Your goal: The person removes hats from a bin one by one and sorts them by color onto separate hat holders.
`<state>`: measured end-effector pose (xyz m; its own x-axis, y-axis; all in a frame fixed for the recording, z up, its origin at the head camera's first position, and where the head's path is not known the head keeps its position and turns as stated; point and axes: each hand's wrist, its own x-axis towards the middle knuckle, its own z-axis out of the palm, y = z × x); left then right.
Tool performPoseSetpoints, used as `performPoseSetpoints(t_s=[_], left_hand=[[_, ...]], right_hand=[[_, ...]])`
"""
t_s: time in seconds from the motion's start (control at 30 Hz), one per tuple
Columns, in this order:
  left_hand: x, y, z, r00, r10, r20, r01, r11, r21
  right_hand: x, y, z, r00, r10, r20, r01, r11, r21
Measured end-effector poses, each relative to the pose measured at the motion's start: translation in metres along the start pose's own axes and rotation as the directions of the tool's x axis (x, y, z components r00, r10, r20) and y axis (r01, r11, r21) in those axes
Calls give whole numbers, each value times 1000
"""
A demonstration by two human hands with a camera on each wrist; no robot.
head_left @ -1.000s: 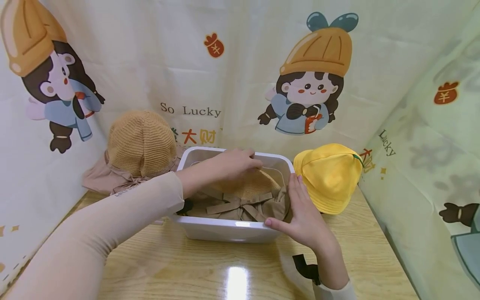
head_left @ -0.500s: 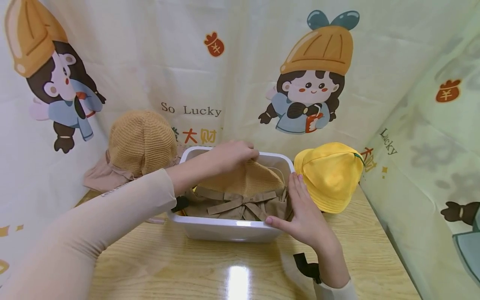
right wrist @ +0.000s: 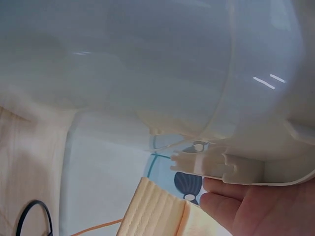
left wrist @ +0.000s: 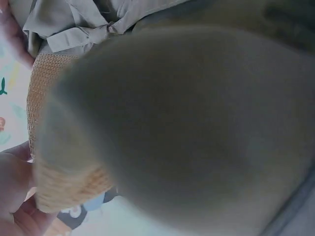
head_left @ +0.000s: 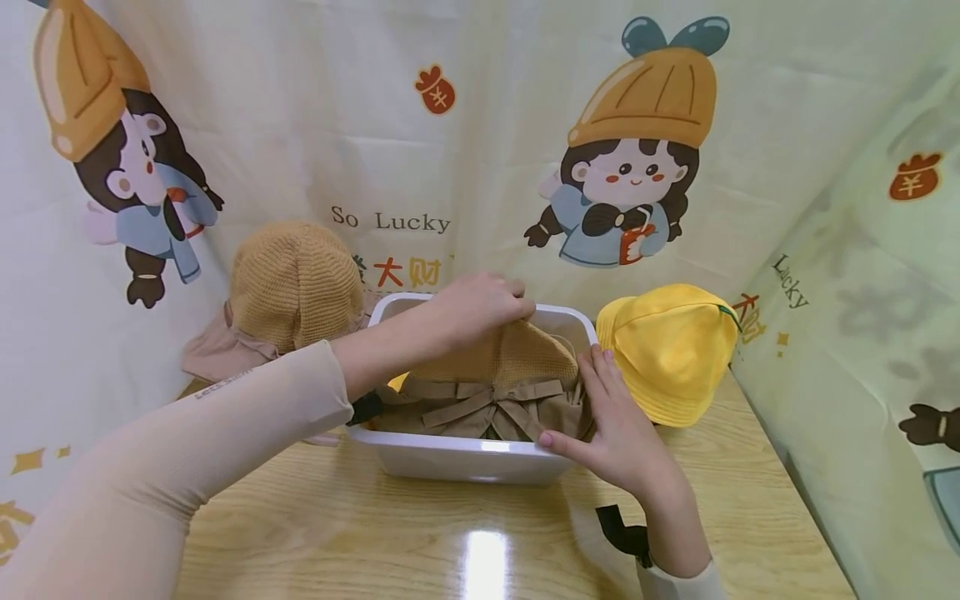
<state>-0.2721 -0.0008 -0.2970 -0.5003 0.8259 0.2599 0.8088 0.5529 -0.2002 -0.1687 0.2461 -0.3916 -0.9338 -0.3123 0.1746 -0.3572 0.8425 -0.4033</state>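
My left hand [head_left: 480,302] pinches the crown of a tan knit sun hat [head_left: 536,357], which has a brown fabric brim and a tied bow. The hat sits in a white plastic basin [head_left: 472,458], its crown pulled up to a peak near the rim. In the left wrist view, thumb and fingers hold the knit tip; blurred cloth covers most of that view. My right hand [head_left: 626,433] rests against the basin's right end, fingers straight along the side and thumb at the front rim. The right wrist view shows its fingers touching the rim from outside.
Left of the basin stands another tan knit hat [head_left: 296,283] with a brown brim. A yellow cap [head_left: 675,354] lies to the right, close to the basin. Some yellow shows inside the basin. The wooden table [head_left: 360,542] is enclosed by printed curtains [head_left: 495,192].
My left hand has risen a little, drawing the knit crown up out of its flatter shape. My right hand stays on the basin. The head view has shifted slightly.
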Motion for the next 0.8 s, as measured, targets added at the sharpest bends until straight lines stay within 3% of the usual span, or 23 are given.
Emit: performPoseSetpoints(t_s=[0.13,0.4,0.67,0.8], left_hand=[[-1,2,-7,1000,15,-25,-14,999,39],[-8,2,-25,985,76,-156,-61,993,99],[-19,-5,-45,970,62,-233,-47,996,71],[-23,-6,-60,962,61,-268,-44,997,66]], right_hand=[[0,1,0,1000,1,-4,-1,1000,24],[1,0,0,1000,5,5,-5,999,52],[2,-1,0,1000,2,-5,-2,999,49],[2,0,0,1000,7,-1,-7,999,46]])
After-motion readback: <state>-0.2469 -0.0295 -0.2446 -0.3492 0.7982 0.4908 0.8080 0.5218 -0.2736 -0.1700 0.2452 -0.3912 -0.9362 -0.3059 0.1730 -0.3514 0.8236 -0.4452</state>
